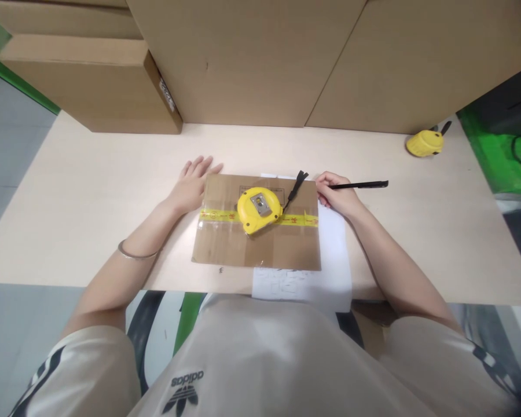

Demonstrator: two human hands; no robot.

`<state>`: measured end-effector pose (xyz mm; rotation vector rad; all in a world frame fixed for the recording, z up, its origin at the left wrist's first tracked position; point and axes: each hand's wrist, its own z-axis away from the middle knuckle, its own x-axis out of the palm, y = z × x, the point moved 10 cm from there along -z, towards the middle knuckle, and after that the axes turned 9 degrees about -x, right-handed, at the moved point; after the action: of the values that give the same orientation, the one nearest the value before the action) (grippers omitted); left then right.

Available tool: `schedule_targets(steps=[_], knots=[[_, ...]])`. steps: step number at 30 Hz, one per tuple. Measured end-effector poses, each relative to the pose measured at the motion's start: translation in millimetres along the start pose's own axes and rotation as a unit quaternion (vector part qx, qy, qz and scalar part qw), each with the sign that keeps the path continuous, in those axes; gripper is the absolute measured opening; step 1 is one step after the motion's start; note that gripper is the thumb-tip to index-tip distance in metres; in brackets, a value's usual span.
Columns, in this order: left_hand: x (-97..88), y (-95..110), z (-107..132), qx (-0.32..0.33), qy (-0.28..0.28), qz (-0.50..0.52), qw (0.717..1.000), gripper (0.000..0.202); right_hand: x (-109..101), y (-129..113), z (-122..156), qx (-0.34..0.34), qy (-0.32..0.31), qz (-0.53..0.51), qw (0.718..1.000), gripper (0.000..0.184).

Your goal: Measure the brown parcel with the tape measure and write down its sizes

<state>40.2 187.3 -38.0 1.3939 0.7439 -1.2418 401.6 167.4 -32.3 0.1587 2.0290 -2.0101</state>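
A small cardboard box [226, 246] with a band of yellow printed tape lies in front of me, partly over a white paper sheet [334, 255]. On top of the box rests a yellow tape measure [256, 211] with a black wrist strap. My left hand [193, 185] lies at the box's left edge, fingers stretched out over the table. At the right edge is my right hand [338, 194], its fingers closed on a black pen [364, 185] that points out to the right. The pen's other end is hidden by the fingers.
Large cardboard boxes [252, 63] line the table's [91, 202] back edge, with a smaller box [87, 87] at the back left. A second yellow tape measure [425, 143] sits at the back right. The table's front edge is just before my body.
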Motion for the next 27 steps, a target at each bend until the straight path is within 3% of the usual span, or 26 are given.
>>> schedule_targets(steps=[9, 18, 27], knots=[[-1.9, 7.2, 2.9, -0.024, -0.019, -0.045, 0.999, 0.067, 0.5, 2.3, -1.7, -0.021, -0.012, 0.011, 1.000, 0.069], [-2.6, 7.7, 3.3, -0.026, -0.024, -0.045, 0.998, 0.067, -11.6, 1.1, 2.2, -0.076, 0.050, 0.060, 0.994, 0.065], [-2.3, 6.7, 3.3, -0.016, -0.016, -0.040, 0.999, 0.067, -4.1, -11.8, 1.4, -0.093, 0.010, 0.118, 0.989, 0.064]])
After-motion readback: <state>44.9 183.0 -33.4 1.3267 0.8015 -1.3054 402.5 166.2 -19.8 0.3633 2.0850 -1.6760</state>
